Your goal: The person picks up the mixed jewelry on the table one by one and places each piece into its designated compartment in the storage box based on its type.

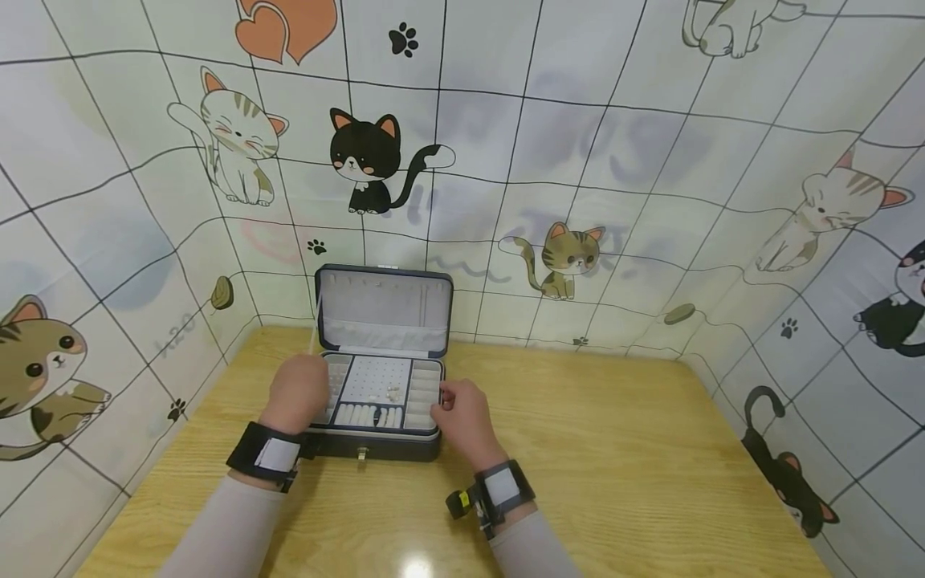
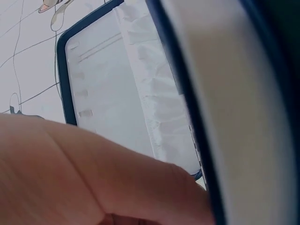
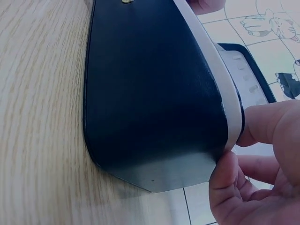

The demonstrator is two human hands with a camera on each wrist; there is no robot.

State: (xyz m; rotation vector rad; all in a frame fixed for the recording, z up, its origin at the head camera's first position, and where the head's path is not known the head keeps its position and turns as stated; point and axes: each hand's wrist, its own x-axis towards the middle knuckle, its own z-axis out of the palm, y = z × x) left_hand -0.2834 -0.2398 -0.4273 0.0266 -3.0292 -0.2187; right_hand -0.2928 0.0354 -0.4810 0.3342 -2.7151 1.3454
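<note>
A navy jewelry box [image 1: 401, 447] stands on the table with its pale-lined lid [image 1: 383, 309] raised. Inside its top sits a compartmented tray [image 1: 425, 397]. Small earrings [image 1: 393, 393] rest on the dotted middle panel, and a dark ring [image 1: 377, 416] sits among white ring rolls. My right hand [image 1: 468, 421] pinches the tray's right rim between thumb and finger; a pale band [image 3: 229, 101] shows beneath that rim. At the left side, my left hand [image 1: 296, 393] grips the tray edge, its fingertips hidden. A gold-coloured clasp [image 1: 363, 454] is on the box front.
The wooden table [image 1: 592, 449] extends right of the box and in front of it. Cat-printed cloth walls [image 1: 499, 160] enclose the back and both sides, and the raised lid stands close to the back one. A thin pale strip [image 1: 315, 325] runs beside the lid's left edge.
</note>
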